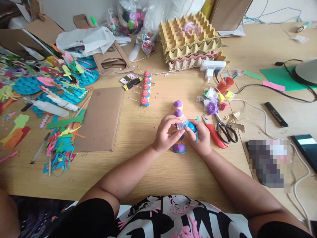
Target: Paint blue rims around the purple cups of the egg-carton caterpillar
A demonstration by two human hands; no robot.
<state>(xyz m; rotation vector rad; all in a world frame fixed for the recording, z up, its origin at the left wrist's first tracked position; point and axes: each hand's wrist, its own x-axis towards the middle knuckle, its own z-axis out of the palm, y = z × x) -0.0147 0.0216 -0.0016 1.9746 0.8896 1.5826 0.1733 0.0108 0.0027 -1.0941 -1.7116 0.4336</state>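
Observation:
My left hand (166, 133) pinches the clear plastic wrap around a lump of blue clay (190, 125). On the other side, my right hand (201, 136) holds that blue lump, with a thin blue stick (197, 135) upright between its fingers. Under and behind both hands stands a row of egg-carton cups topped with purple clay (179, 147); its middle part is partly hidden by the hands. Farther back to the left is a finished-looking row of red and blue cups (145, 93) with pins stuck out at its sides.
Red-handled cutter (218, 137) and black scissors (227, 131) lie just right of my right hand. Wrapped clay packs (211, 104) and a red cup (225, 85) sit behind them. Cardboard (99, 119) and paper scraps (61, 145) lie left, egg trays (189, 39) at the back.

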